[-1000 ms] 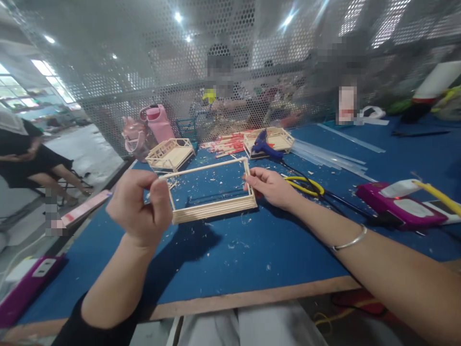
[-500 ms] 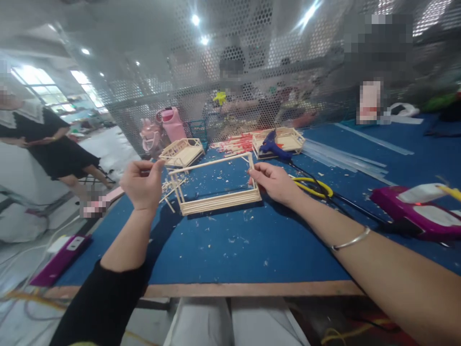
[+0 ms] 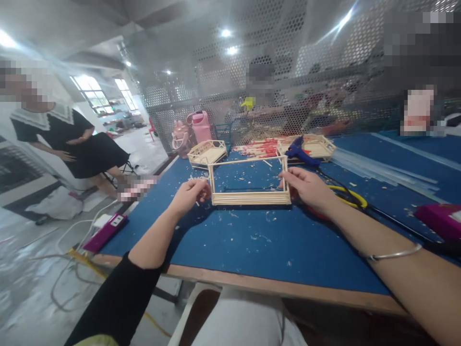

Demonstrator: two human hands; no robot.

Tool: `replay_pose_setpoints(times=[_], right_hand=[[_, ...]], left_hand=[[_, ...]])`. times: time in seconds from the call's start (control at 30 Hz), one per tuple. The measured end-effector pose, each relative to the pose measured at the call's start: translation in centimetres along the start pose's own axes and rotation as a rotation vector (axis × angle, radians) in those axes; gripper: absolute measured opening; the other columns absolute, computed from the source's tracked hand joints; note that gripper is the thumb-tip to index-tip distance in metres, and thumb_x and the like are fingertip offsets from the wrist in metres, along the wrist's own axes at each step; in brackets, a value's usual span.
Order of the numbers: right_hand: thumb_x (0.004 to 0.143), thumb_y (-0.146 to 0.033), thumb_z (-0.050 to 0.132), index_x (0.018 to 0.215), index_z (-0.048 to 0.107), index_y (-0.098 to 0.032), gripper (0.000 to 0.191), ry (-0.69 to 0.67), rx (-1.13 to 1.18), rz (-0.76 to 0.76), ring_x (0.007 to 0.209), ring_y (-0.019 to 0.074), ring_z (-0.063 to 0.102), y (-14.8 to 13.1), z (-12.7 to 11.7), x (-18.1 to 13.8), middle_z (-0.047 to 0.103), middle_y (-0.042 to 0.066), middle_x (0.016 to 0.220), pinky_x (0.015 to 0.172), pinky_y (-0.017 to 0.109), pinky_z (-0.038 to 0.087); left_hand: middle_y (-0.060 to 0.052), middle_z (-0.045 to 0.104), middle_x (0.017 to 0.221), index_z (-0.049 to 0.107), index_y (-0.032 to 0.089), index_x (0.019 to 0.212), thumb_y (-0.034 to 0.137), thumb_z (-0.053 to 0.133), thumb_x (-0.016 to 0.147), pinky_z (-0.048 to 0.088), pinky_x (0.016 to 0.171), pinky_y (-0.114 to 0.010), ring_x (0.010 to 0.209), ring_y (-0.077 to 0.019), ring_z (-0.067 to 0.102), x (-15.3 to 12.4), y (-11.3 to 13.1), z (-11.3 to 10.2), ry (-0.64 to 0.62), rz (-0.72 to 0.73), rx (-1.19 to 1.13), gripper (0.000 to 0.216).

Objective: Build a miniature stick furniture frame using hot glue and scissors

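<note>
A small frame of thin wooden sticks [image 3: 251,198] stands on the blue table, its front wall built of stacked sticks with upright posts and a top rail above. My right hand [image 3: 308,186] pinches its right post between thumb and fingers. Beside the left post is my left hand [image 3: 189,196], fingers curled together; what they hold, if anything, I cannot make out. Behind the frame lie a stick tray [image 3: 209,154] on the left and another tray [image 3: 322,148] on the right. A blue glue gun [image 3: 301,154] rests against the right tray.
Red-and-white sticks [image 3: 259,148] are heaped at the back, with clear glue sticks [image 3: 382,168] to their right. A yellow cable loop [image 3: 351,196] lies right of my hand. Purple power strips [image 3: 106,233] flank the table. A person [image 3: 68,129] stands at left, beyond the table.
My left hand has come down from above the frame's left corner to beside its left post. The frame has turned squarer to me, still in my right hand. The view has swung left.
</note>
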State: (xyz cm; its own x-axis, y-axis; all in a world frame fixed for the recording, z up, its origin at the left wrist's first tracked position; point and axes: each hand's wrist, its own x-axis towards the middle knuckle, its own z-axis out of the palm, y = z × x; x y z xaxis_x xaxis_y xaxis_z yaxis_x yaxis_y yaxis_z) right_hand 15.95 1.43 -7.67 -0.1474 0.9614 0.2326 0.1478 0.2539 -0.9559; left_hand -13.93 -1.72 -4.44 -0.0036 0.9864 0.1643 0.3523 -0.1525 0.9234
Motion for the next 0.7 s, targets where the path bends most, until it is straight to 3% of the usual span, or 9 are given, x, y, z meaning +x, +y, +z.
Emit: replay_pose_setpoints(times=[0.23, 0.53, 0.7], right_hand=[[0.066, -0.065, 0.062, 0.074, 0.054, -0.022, 0.045, 0.012, -0.007, 0.051, 0.045, 0.0111, 0.044, -0.4, 0.0, -0.2, 0.058, -0.001, 0.061, 0.045, 0.027, 0.037], [0.055, -0.072, 0.067, 0.079, 0.06, -0.02, 0.057, 0.091, 0.009, 0.159, 0.05, 0.0112, 0.047, -0.6, 0.4, -0.2, 0.06, 0.001, 0.066, 0.047, 0.027, 0.038], [0.05, -0.07, 0.072, 0.077, 0.063, -0.022, 0.055, 0.175, 0.004, 0.198, 0.05, 0.0126, 0.049, -0.4, 0.6, -0.2, 0.063, 0.003, 0.065, 0.045, 0.027, 0.038]], left_hand=[[0.003, 0.059, 0.058, 0.06, 0.018, 0.068, 0.042, 0.069, 0.066, 0.043, 0.05, -0.02, 0.052, -0.0088, 0.053, -0.4, 0.5, 0.5, -0.049, -0.002, -0.023, 0.026], [0.003, 0.06, 0.06, 0.061, 0.018, 0.069, 0.04, 0.065, 0.07, 0.048, 0.055, -0.024, 0.055, -0.0102, 0.055, 1.2, -0.7, 0.7, -0.175, -0.051, -0.104, 0.022], [0.002, 0.062, 0.062, 0.068, 0.019, 0.083, 0.03, 0.064, 0.07, 0.047, 0.06, -0.026, 0.057, -0.0113, 0.056, 0.4, -1.0, 0.2, -0.231, -0.044, -0.144, 0.018]])
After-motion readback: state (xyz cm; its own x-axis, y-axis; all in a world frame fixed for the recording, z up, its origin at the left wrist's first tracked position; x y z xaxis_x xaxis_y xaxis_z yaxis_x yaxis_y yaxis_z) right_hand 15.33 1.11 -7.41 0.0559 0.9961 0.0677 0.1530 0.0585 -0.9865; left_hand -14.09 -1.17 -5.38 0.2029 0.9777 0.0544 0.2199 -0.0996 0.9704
